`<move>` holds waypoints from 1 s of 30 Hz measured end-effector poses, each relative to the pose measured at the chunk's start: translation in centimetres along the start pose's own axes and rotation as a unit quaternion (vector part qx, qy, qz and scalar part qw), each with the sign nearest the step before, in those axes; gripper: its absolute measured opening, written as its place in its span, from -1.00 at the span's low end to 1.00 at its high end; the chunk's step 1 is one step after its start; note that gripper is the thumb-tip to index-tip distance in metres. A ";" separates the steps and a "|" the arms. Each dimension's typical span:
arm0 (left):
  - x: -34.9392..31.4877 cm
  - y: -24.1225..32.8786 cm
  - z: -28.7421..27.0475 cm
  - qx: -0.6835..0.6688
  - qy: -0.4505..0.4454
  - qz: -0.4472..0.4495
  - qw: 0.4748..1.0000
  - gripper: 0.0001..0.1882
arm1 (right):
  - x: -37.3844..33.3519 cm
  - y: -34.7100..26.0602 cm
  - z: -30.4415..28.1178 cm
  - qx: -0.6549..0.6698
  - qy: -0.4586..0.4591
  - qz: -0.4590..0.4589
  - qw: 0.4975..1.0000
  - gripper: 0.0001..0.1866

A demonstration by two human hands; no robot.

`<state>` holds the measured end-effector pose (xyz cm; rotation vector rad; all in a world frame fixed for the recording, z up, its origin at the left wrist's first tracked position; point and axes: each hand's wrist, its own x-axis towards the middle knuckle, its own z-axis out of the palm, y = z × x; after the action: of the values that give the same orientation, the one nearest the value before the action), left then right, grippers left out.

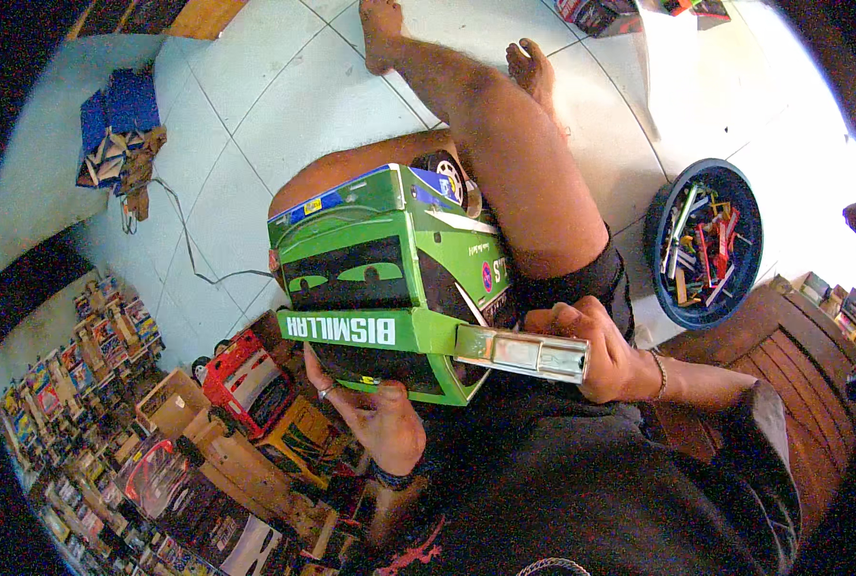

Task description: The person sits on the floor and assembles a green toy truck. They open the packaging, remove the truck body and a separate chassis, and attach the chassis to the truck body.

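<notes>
A green model truck (351,274) rests on my lap with its front toward the camera. It has a dark windscreen with painted eyes, a green visor strip with white lettering, and a black wheel with a pale hub. My left hand (385,422) grips its near edge, thumb on the outside and a ring on one finger. In my right hand (591,346) is a shiny silver staple gun (524,353), held level. The tip of the staple gun touches or nearly touches the right end of the visor strip. My right fingers are wrapped round its far end.
A dark round basin (706,317) of colourful scraps and sticks stands on the tiled floor at right. Red (250,384) and yellow (303,432) model trucks crowd the lower left beside small packaged goods (102,355). A blue box (130,101) and a cable (193,254) lie farther off.
</notes>
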<state>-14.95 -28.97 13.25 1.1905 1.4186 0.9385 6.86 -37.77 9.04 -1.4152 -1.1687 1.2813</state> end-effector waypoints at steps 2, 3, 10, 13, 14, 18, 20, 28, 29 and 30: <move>0.0 0.1 0.3 -0.036 0.011 -0.015 0.999 0.00 | -0.5 0.6 -0.1 0.065 -0.005 0.037 0.997 -0.60; -0.1 0.2 0.4 -0.070 0.019 -0.027 0.997 0.04 | -0.6 1.1 -0.1 0.083 -0.007 0.039 0.996 -0.63; 0.1 0.6 0.9 -0.033 -0.007 -0.016 0.999 0.11 | -2.0 3.1 -0.5 -0.196 -0.016 -0.101 0.975 -0.84; 0.1 0.6 0.8 -0.038 0.010 -0.021 0.999 0.13 | -1.9 2.7 -0.7 -0.464 0.079 -0.254 0.845 -0.80; 0.1 0.7 0.7 -0.031 0.013 -0.026 0.999 0.14 | -1.9 2.4 -0.9 -0.461 0.089 -0.259 0.844 -0.78; 0.1 0.5 0.7 -0.047 0.011 -0.026 0.998 0.15 | -1.5 1.4 -1.9 -0.077 -0.037 -0.089 0.992 -0.64; 0.2 0.4 0.7 -0.047 0.008 -0.024 0.999 0.13 | -0.9 1.1 -2.7 0.054 -0.065 0.029 0.996 -0.52; 0.1 -0.4 1.1 -0.054 -0.020 0.037 0.998 -0.14 | 0.1 -3.2 -6.4 0.354 0.169 0.205 0.897 -0.37; 0.1 -0.6 1.1 -0.064 -0.026 0.044 0.997 -0.16 | 0.1 -3.4 -6.2 0.351 0.182 0.194 0.898 -0.30; 0.1 -0.6 0.8 -0.056 -0.024 0.045 0.997 -0.16 | 0.2 -3.5 -5.9 0.348 0.181 0.172 0.904 -0.24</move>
<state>-14.24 -29.07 12.46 1.1944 1.2667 1.0318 12.48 -37.05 12.97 -1.2494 -0.1594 1.3999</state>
